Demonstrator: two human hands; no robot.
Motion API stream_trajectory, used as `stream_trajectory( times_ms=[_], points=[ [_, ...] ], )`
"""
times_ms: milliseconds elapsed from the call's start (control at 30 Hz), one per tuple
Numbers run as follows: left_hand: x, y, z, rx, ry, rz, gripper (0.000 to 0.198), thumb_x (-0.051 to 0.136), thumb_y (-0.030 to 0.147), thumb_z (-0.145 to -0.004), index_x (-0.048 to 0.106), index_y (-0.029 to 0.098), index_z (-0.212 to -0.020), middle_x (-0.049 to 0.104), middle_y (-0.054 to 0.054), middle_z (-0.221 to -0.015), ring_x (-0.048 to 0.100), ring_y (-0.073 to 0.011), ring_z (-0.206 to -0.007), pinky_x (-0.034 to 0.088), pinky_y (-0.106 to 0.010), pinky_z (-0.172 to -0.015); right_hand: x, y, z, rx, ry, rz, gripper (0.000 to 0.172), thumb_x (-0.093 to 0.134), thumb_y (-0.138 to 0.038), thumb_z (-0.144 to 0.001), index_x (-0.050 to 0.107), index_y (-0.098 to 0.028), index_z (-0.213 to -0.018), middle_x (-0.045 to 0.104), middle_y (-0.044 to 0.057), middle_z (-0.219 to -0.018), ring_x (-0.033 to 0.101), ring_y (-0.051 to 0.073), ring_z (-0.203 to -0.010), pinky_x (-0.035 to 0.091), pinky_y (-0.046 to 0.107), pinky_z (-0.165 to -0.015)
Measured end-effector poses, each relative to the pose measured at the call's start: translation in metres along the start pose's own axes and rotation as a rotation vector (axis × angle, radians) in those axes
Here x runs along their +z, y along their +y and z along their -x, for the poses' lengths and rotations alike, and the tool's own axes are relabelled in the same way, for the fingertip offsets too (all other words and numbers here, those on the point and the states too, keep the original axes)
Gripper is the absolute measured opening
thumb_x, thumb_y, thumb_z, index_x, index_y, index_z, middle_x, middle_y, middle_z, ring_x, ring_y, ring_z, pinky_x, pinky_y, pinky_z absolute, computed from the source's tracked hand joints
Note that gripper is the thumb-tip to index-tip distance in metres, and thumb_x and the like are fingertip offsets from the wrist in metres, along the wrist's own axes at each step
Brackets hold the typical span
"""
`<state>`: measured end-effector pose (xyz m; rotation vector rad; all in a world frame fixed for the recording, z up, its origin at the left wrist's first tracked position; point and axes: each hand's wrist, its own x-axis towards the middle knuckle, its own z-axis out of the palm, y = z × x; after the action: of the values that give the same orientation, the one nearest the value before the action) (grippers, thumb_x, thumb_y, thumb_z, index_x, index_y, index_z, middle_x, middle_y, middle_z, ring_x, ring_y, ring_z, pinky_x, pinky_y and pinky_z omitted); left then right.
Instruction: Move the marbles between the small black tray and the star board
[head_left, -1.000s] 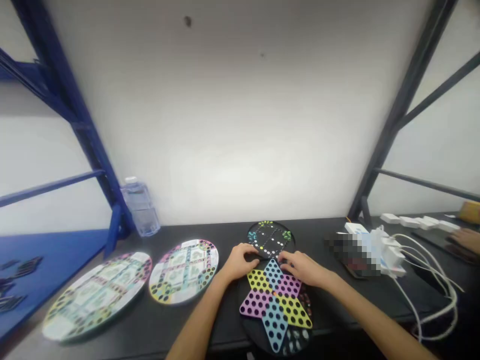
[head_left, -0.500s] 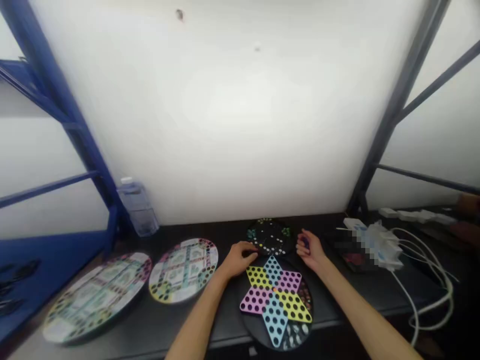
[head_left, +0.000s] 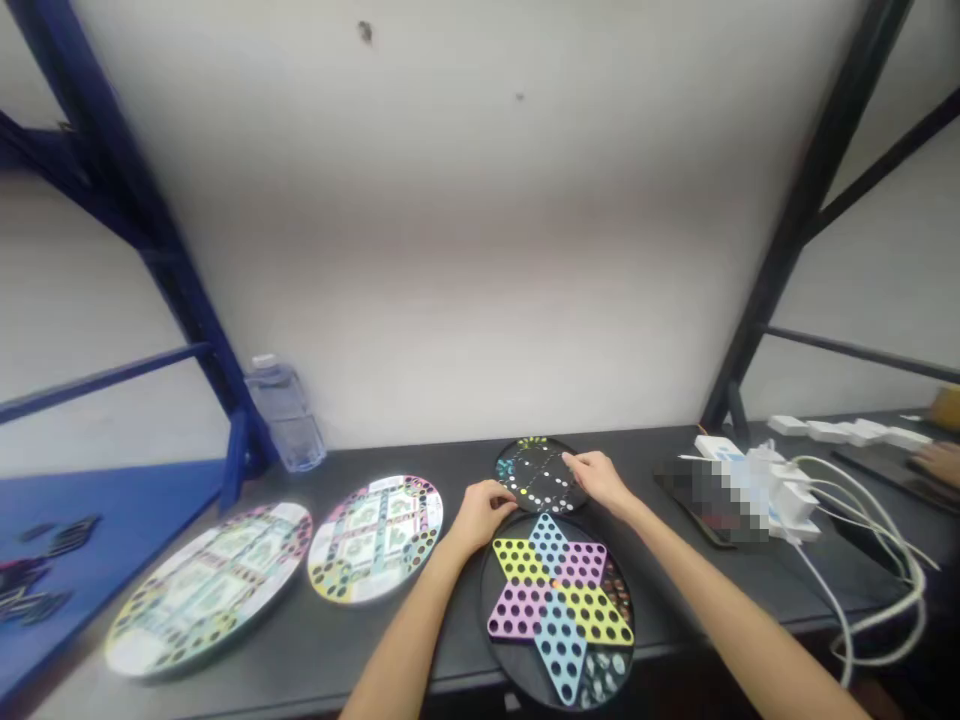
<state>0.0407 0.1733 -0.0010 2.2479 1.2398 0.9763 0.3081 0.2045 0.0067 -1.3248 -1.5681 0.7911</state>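
Note:
My left hand (head_left: 480, 515) curls at the lower left rim of a small round black board (head_left: 536, 475), which is dotted with white, green and teal markings. My right hand (head_left: 596, 482) reaches onto the board's right side, its fingertips on the surface. Whether either hand holds anything is hidden by the fingers. Just nearer to me lies a black round board carrying a six-pointed star of yellow, pink and blue with black holes (head_left: 559, 610). Neither hand touches the star.
Two round printed boards (head_left: 375, 540) (head_left: 206, 590) lie to the left, with a plastic water bottle (head_left: 285, 415) behind them. White chargers and tangled cables (head_left: 754, 490) lie to the right. A co-worker's hand (head_left: 941, 462) shows at the far right.
My right hand has moved left from beside the small round board onto its right side. My left hand has stayed near that board's rim.

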Motion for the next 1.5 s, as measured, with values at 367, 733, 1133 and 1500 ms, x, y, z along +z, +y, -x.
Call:
stream_trajectory(
  times_ms=[367,733,1133,1500],
  points=[
    [0.002,0.000,0.002,0.008,0.017,-0.009,0.009,0.069,0.023,-0.082,0.076,0.021,-0.088,0.072,-0.002,-0.086,0.060,-0.0135,-0.073,0.046,-0.025,-0.073,0.029,-0.017,-0.007,-0.281,-0.305,0.748,0.039,0.053,-0.048,-0.095,0.067,-0.020,-0.072,0.071,0.010,-0.080,0.064,0.021,-0.076,0.038,0.028,-0.068],
    [0.003,0.000,0.003,0.001,0.027,0.004,0.012,0.069,0.018,-0.078,0.075,0.020,-0.088,0.070,-0.002,-0.084,0.059,-0.0134,-0.072,0.045,-0.025,-0.070,0.032,-0.009,0.003,-0.332,-0.303,0.665,0.029,0.060,-0.044,-0.092,0.063,-0.019,-0.076,0.066,0.004,-0.076,0.057,0.017,-0.072,0.034,0.026,-0.065],
    [0.002,0.003,0.004,-0.011,0.019,0.010,0.015,0.066,0.017,-0.077,0.075,0.020,-0.089,0.071,-0.002,-0.086,0.059,-0.0136,-0.072,0.048,-0.026,-0.071,0.037,0.004,0.002,-0.202,-0.241,0.119,0.038,0.054,-0.048,-0.088,0.066,-0.018,-0.069,0.065,0.002,-0.065,0.056,0.016,-0.062,0.042,0.027,-0.062],
    [0.001,0.007,0.005,0.004,0.015,0.007,0.023,0.061,0.011,-0.073,0.075,0.020,-0.088,0.070,-0.002,-0.088,0.060,-0.0141,-0.075,0.049,-0.027,-0.074,0.029,0.002,0.000,-0.025,-0.274,-0.296,0.034,0.056,-0.046,-0.082,0.069,-0.017,-0.072,0.069,0.005,-0.071,0.062,0.017,-0.066,0.048,0.028,-0.065]
  ],
)
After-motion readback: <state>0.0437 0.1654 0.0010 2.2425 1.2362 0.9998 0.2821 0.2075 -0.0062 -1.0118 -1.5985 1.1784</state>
